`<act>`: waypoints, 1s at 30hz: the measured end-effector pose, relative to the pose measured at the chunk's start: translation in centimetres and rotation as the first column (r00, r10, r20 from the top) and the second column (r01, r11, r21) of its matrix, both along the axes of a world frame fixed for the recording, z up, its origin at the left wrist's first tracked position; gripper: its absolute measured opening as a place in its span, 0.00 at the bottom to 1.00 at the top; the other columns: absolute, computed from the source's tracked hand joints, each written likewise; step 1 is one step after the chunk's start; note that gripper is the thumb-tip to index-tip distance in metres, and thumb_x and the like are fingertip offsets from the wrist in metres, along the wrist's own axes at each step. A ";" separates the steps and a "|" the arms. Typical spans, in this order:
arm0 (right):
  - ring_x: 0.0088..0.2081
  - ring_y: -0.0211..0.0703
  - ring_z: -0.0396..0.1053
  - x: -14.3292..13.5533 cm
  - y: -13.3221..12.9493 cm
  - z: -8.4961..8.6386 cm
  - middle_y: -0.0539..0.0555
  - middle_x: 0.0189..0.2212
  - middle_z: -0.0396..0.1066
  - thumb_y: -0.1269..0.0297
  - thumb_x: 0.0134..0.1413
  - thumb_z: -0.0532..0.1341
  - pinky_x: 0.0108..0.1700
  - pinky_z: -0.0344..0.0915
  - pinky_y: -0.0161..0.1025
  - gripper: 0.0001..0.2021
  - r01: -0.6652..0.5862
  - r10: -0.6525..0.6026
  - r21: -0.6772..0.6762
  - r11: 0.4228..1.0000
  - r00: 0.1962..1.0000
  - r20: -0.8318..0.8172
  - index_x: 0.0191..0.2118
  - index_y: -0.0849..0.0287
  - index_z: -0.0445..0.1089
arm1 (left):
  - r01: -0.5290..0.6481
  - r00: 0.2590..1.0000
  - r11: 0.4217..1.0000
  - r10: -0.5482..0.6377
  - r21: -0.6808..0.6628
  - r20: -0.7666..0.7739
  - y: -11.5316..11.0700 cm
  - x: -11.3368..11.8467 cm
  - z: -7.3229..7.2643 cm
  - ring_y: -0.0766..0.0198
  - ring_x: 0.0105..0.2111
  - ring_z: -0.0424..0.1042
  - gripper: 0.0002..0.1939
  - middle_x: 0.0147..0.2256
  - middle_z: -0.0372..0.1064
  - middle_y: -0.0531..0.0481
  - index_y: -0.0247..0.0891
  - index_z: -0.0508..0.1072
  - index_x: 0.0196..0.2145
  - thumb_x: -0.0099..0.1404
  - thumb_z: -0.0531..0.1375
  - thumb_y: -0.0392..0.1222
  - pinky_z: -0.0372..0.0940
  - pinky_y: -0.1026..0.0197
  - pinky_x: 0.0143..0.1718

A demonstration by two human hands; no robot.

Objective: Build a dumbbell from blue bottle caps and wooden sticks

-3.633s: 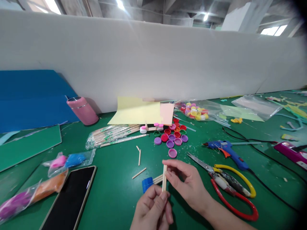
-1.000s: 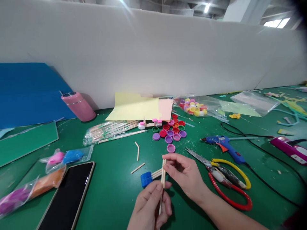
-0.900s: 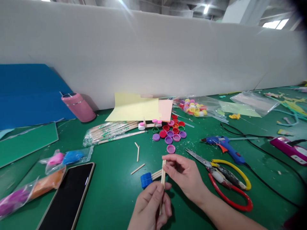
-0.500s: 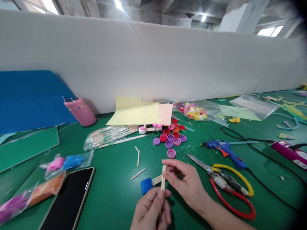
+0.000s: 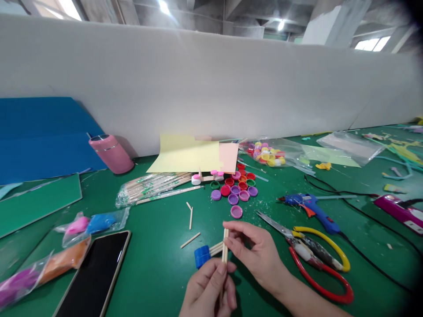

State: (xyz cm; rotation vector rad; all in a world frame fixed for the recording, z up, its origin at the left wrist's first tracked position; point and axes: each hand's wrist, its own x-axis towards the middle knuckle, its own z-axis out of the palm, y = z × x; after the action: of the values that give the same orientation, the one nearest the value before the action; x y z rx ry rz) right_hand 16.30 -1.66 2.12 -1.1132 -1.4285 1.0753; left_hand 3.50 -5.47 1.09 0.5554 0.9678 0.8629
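Note:
Between my two hands stands a small bundle of thin wooden sticks (image 5: 225, 247), held nearly upright. My left hand (image 5: 211, 286) pinches its lower part with thumb and fingers. At the upper end, my right hand (image 5: 253, 251) grips the same sticks between thumb and fingertips. Just behind the bundle lie blue bottle caps (image 5: 202, 256) with more wooden sticks running from them towards my fingers; whether these join the held sticks is hidden. A loose short stick (image 5: 190, 240) and a bent, broken stick (image 5: 191, 216) rest on the green table to the left.
Scissors (image 5: 306, 251) and a blue glue gun (image 5: 310, 209) with its cord lie at right. Coloured bottle caps (image 5: 236, 212) are scattered ahead, near bagged chopsticks (image 5: 155, 187) and a small wheeled piece (image 5: 207, 177). A phone (image 5: 95, 273), clay bags (image 5: 105, 221) and pink bottle (image 5: 112, 154) are left.

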 end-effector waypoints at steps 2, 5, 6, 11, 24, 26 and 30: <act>0.27 0.36 0.64 0.0 0.0 0.1 0.50 0.26 0.68 0.66 0.48 0.60 0.30 0.64 0.33 0.10 -0.006 0.006 0.015 1.000 1.000 0.002 0.39 0.58 0.71 | 0.006 1.000 1.000 -0.006 0.009 -0.005 0.0 0.0 0.0 0.80 0.08 0.49 0.19 0.12 0.65 0.53 0.34 0.70 0.27 0.49 0.62 0.54 0.38 0.73 0.11; 0.28 0.37 0.64 0.1 -0.2 0.2 0.51 0.27 0.68 0.66 0.49 0.59 0.31 0.64 0.33 0.11 -0.029 0.029 0.019 0.999 1.000 -0.006 0.40 0.58 0.71 | 0.012 1.000 1.000 -0.012 0.011 -0.013 0.1 0.0 0.1 0.80 0.08 0.49 0.18 0.12 0.65 0.53 0.34 0.69 0.26 0.49 0.62 0.54 0.38 0.73 0.11; 0.28 0.37 0.64 0.1 -0.2 0.2 0.51 0.27 0.68 0.66 0.49 0.59 0.31 0.63 0.33 0.11 -0.036 0.036 0.008 0.999 0.999 -0.015 0.41 0.58 0.70 | 0.010 1.000 1.000 -0.010 0.011 -0.016 0.2 0.0 0.1 0.80 0.08 0.49 0.18 0.12 0.65 0.53 0.34 0.69 0.26 0.49 0.62 0.54 0.39 0.74 0.11; 0.29 0.38 0.65 0.2 -0.3 0.3 0.52 0.29 0.69 0.66 0.52 0.56 0.32 0.63 0.33 0.14 -0.060 0.056 -0.043 0.997 0.994 -0.094 0.46 0.58 0.67 | -0.028 0.999 1.000 0.028 0.001 -0.023 0.2 0.1 0.2 0.80 0.09 0.48 0.19 0.12 0.64 0.55 0.33 0.70 0.26 0.48 0.63 0.55 0.39 0.74 0.11; 0.27 0.35 0.62 0.1 0.0 -0.1 0.48 0.26 0.66 0.68 0.51 0.58 0.30 0.61 0.31 0.11 -0.049 0.045 -0.048 0.998 0.996 -0.072 0.42 0.58 0.68 | -0.016 0.994 0.999 0.022 0.047 -0.110 -0.1 0.4 0.2 0.81 0.09 0.48 0.22 0.12 0.63 0.56 0.33 0.70 0.27 0.47 0.62 0.57 0.38 0.73 0.12; 0.27 0.34 0.62 0.1 0.0 0.0 0.48 0.26 0.67 0.68 0.50 0.58 0.29 0.61 0.30 0.11 -0.049 0.046 -0.044 0.998 0.996 -0.077 0.41 0.57 0.69 | -0.009 0.994 0.999 0.013 0.045 -0.105 -0.2 0.3 0.1 0.81 0.09 0.48 0.22 0.12 0.63 0.55 0.33 0.70 0.27 0.47 0.62 0.57 0.38 0.73 0.11; 0.27 0.34 0.62 0.1 -0.1 0.0 0.49 0.25 0.67 0.67 0.50 0.59 0.29 0.61 0.30 0.10 -0.041 0.038 -0.038 0.998 0.997 -0.067 0.40 0.58 0.70 | 0.004 0.996 0.999 0.000 0.041 -0.089 -0.2 0.1 0.0 0.80 0.09 0.48 0.22 0.12 0.64 0.55 0.33 0.70 0.27 0.47 0.62 0.57 0.38 0.72 0.11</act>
State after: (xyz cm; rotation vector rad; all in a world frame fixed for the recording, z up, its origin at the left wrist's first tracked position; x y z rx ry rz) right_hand 16.45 -1.74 2.10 -1.0719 -1.3873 1.1624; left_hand 3.59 -5.67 1.13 0.6342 1.0322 0.8640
